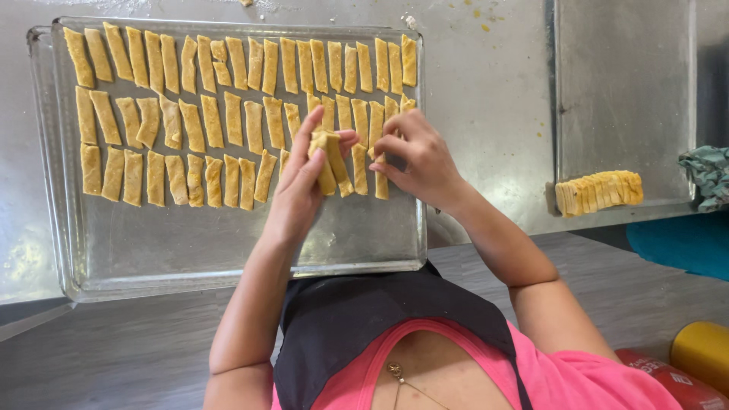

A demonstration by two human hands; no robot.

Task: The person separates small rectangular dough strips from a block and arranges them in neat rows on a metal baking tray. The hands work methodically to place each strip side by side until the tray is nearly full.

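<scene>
Left hand (300,182) is up over the metal baking tray (228,258), fingers long and only half curled, pinching a small bundle of dough strips (328,159) between thumb and fingertips; the pale yellow strips stand out past the fingers. Right hand (418,156) sits just beside it, fingers bent in tight, tips closed on a single strip (380,178) that lies on the tray right under the hand. Beyond both hands and off to the left, rows of dough strips (190,121) lie flat on the tray, soft-edged, matte, slightly uneven rectangles, set side by side in three rows. The tray is shiny, scuffed metal with a raised rim, resting on the steel table (486,99). Well to the right of the right hand, a stack of cut strips (598,191) rests on the near edge of a second tray (623,83), a teal cloth (706,175) just past it.
</scene>
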